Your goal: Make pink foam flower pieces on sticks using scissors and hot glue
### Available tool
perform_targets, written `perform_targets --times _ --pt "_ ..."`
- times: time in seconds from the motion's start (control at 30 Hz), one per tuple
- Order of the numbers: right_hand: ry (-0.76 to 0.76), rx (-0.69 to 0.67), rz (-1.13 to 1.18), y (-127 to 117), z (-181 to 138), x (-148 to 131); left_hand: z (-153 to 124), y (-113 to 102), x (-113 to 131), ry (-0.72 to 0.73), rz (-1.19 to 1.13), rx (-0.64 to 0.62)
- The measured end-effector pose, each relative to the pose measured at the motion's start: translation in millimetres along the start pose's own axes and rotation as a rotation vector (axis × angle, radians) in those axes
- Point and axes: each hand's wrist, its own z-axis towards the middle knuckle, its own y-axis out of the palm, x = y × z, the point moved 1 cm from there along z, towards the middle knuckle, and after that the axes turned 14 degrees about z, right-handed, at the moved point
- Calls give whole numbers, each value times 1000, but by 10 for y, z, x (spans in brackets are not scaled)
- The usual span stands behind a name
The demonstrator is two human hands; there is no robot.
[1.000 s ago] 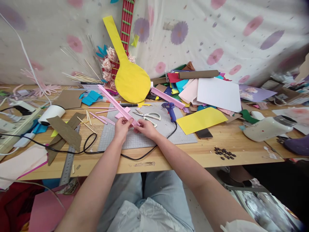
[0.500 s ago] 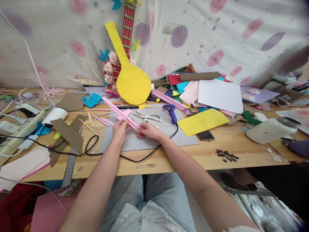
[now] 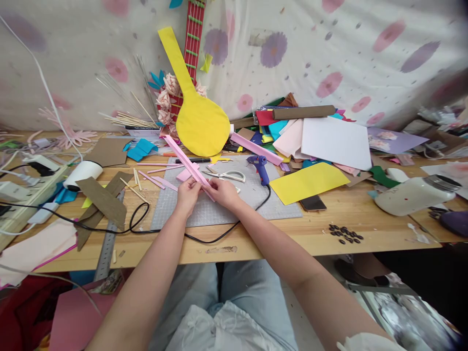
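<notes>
Right hand (image 3: 224,193) nearer left hand (image 3: 187,198); both, angled inward, pinch pink strip (image 3: 183,157).

A strip (image 3: 185,160) is held partly over the mat (image 3: 212,215), on which scissors (image 3: 224,175) and a glue gun (image 3: 261,171) are laid. On the worktop (image 3: 281,239), a ruler (image 3: 106,249) is placed left of the mat, a bottle (image 3: 409,196) well right.

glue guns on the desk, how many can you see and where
1: the purple glue gun is on the gray cutting mat, right of the scissors. Another could be hidden under the piled sheets.
</notes>
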Motion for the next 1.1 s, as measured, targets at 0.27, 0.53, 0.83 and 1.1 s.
perform_targets --times 0.27,0.53,0.83,1.1 --pt "-41 -33 -162 -89 181 -101 120 -26 -31 -70 -77 74" --pt "-59 -9 -141 -28 387 -266 115 0 -60 -39 -27 21" --pt "22 -10 -31 66 569 -318 103 -17 -53 -71 -15 29" --pt "6 -11 29 33 562 -354 66 0 -6 -125 -7 51"
